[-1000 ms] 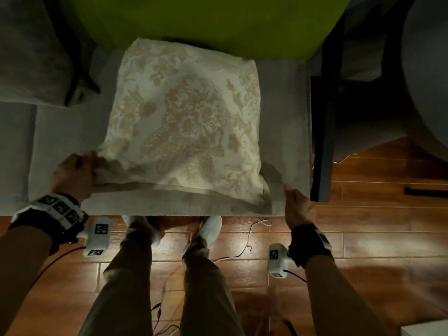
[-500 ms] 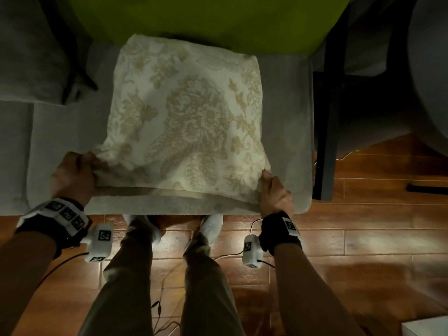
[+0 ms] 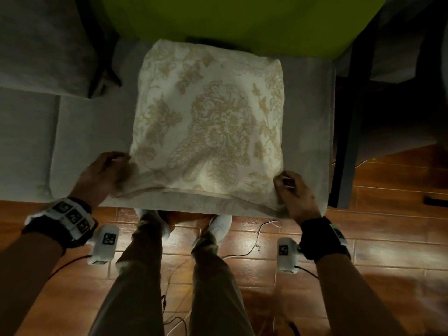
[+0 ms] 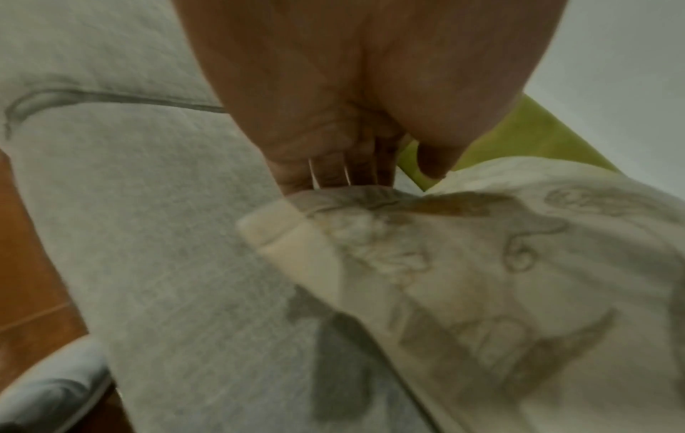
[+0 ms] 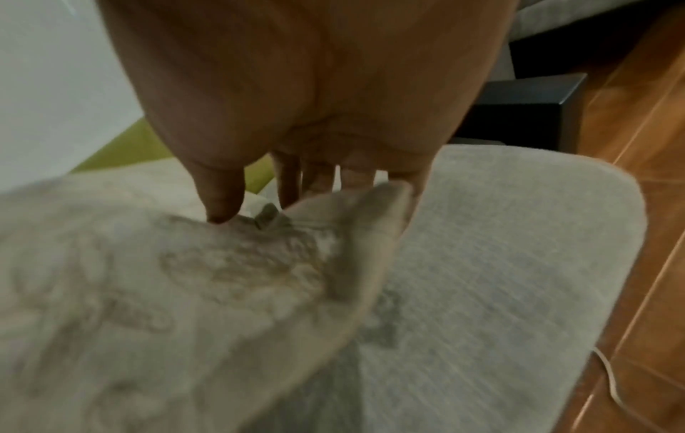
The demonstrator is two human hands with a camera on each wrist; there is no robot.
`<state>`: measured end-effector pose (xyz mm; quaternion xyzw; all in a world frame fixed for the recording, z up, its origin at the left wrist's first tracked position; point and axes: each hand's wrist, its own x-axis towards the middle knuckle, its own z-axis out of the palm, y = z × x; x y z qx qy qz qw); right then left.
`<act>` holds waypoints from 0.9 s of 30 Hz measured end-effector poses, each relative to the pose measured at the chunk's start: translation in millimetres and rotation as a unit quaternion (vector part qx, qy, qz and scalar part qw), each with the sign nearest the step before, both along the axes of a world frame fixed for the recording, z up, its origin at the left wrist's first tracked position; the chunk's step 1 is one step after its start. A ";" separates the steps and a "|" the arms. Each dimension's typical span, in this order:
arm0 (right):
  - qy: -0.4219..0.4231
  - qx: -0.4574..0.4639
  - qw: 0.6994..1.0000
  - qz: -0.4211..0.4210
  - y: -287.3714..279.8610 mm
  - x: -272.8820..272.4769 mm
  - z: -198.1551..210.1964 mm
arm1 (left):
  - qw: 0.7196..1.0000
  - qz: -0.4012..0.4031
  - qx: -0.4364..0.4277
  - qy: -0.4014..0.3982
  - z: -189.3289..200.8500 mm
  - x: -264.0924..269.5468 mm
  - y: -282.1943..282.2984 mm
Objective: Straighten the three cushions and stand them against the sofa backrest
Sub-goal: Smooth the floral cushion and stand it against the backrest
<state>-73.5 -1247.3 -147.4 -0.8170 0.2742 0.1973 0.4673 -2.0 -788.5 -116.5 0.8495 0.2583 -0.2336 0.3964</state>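
Observation:
A cream cushion point(image 3: 208, 122) with a beige flower pattern lies flat on the grey sofa seat point(image 3: 89, 146), its far edge near the green backrest point(image 3: 237, 18). My left hand point(image 3: 114, 170) grips its near left corner point(image 4: 296, 216), thumb on top and fingers under the fabric. My right hand point(image 3: 288, 187) pinches the near right corner point(image 5: 352, 211) the same way. Only this one cushion is in view.
A grey sofa section point(image 3: 41, 40) lies at the upper left. A dark frame point(image 3: 349, 112) stands right of the seat. My legs and white shoes point(image 3: 218, 229) stand on the wooden floor point(image 3: 388, 238) at the seat's front edge, with loose cables point(image 3: 257, 241) nearby.
My right hand came in from beside the seat's front right edge and took hold of the cushion's near right corner. The left hand kept its hold on the left corner.

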 end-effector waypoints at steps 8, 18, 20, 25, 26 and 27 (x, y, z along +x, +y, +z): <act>-0.054 -0.162 0.983 -0.062 -6.0 38.5 -3.1 | 0.995 0.022 0.091 -0.032 -1.9 28.4 -27.6; 0.092 0.053 0.993 -0.046 2.9 -48.3 9.4 | 0.997 -0.042 -0.010 0.065 -6.2 -36.9 -10.7; 0.087 0.083 0.992 -0.039 -7.7 -57.4 6.8 | 0.997 -0.026 -0.021 0.065 -5.2 -42.3 -11.9; 0.090 0.053 0.994 0.010 -27.8 -47.0 7.6 | 0.993 -0.044 0.098 0.047 -6.5 -33.7 7.9; 0.109 0.045 0.993 0.030 -27.8 -44.1 8.2 | 0.991 -0.058 0.104 0.054 -6.9 -33.4 7.9; 0.128 0.052 0.989 0.044 -28.0 -44.3 5.3 | 0.990 -0.070 0.106 0.064 -5.3 -33.5 6.1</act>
